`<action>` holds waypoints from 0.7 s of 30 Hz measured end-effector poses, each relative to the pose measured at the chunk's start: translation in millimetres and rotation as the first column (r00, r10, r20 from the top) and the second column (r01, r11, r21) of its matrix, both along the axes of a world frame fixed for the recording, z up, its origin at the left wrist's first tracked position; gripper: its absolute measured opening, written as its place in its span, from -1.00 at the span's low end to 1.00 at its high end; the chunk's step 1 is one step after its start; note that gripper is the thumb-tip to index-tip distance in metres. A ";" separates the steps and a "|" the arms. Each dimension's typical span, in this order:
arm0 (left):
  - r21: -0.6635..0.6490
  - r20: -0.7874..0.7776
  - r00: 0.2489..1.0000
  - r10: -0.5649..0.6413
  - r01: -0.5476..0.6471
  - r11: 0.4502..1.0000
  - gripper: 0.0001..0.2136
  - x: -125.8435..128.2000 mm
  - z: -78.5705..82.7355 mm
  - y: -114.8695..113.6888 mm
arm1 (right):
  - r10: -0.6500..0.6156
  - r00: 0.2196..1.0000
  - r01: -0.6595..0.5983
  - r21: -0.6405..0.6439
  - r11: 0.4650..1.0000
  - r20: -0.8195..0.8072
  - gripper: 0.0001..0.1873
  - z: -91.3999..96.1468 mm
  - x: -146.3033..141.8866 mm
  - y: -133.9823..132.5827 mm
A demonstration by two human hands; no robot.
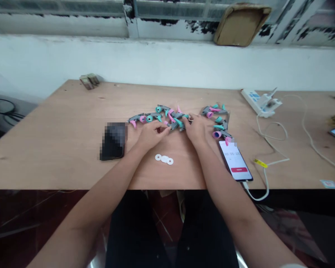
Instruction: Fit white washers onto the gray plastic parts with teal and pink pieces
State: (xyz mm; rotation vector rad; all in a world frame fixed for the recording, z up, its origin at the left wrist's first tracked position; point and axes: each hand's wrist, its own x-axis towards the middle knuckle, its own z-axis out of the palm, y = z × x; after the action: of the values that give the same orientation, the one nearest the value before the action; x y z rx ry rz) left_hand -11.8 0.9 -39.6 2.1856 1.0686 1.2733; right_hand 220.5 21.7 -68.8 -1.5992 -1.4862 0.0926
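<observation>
Plastic parts (167,119) on a wooden table (58,156), washers (164,159) before them (person's side), a phone (113,141) left, another phone (235,160) right

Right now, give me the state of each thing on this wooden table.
Left hand: fingers at the parts' near edge
Right hand: fingers among the parts
Grey, teal and pink plastic parts: loose, in two clusters
Three white flat rings: lying flat, touching
Smartphone with white screen: lit, showing a timer, cable attached
Black phone: lying flat, blurred

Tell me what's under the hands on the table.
The left hand and right hand rest among gray, teal and pink plastic parts on the wooden table. Whatever lies directly beneath the palms is covered and cannot be seen.
</observation>
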 end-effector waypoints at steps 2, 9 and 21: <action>0.020 0.017 0.998 0.054 -0.054 0.998 -0.65 -1.2 2.1 -0.2 | 0.069 0.998 -0.069 0.028 0.997 -0.015 -0.56 2.1 -4.4 1.3; -0.010 0.014 0.999 0.031 -0.031 0.999 -0.42 -3.1 3.5 -2.1 | -0.087 0.990 0.098 -0.108 0.989 0.108 -0.49 13.7 8.5 -0.9; -0.313 -0.189 0.954 -0.232 0.166 0.935 -0.70 -12.5 18.9 -12.1 | -0.225 0.900 0.358 -0.338 0.870 0.373 -0.51 23.0 26.4 15.0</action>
State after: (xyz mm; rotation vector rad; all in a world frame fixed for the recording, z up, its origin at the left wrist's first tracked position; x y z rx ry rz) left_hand -24.3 -11.3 -20.7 2.1730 1.0111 0.7393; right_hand 246.9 36.6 -45.9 -2.2521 -1.5085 -0.0488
